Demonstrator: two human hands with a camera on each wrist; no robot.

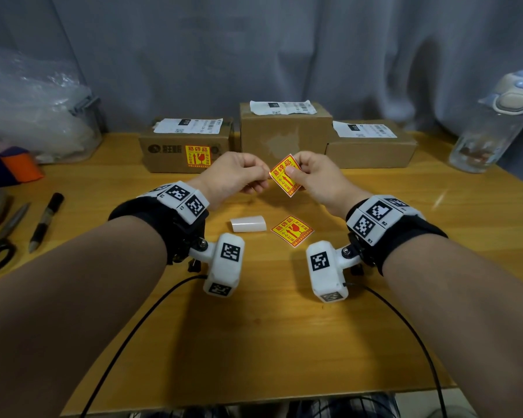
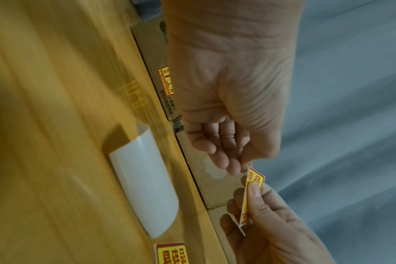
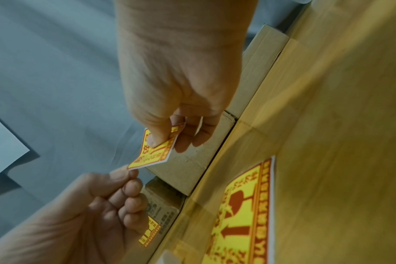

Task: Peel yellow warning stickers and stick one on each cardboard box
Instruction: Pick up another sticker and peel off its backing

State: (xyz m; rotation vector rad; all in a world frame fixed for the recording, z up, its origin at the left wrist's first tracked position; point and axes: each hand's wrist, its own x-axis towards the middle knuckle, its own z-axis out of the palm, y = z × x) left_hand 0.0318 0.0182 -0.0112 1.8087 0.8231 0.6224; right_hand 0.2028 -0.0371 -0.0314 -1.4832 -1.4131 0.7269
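- Right, from the head view: our right hand (image 1: 311,173) pinches a yellow sticker (image 1: 285,175) at centre frame, thumb on its printed face, while our left hand (image 1: 236,173) nips its left corner with curled fingertips. We reckon that corner is where the backing gets started.
- Behind the hands, three boxes sit in a row, fronts turned to us for easy sticking. The left box (image 1: 185,146) already wears a yellow label reading 易碎品; the middle box (image 1: 284,131) and the right box (image 1: 372,146) show none.
- Below the hands, a spare sticker (image 1: 292,231) lies flat on the table (image 1: 254,327), and beside it a curled white backing sheet (image 1: 248,223), probably off the label already placed. White shipping labels top each box; their print is too small to read.
- Left wrist view now: we see the held sticker edge-on at lower right, the left fingertips (image 2: 233,169) touching its top corner. Whether the layers have parted, we cannot tell. The backing sheet curls at centre left.
- Right wrist view: our thumb clamps the sticker against the fingers beneath, mid-frame, with the left hand pinching the low corner. The spare fills the lower right, its broken-glass symbol and arrow plain to see.
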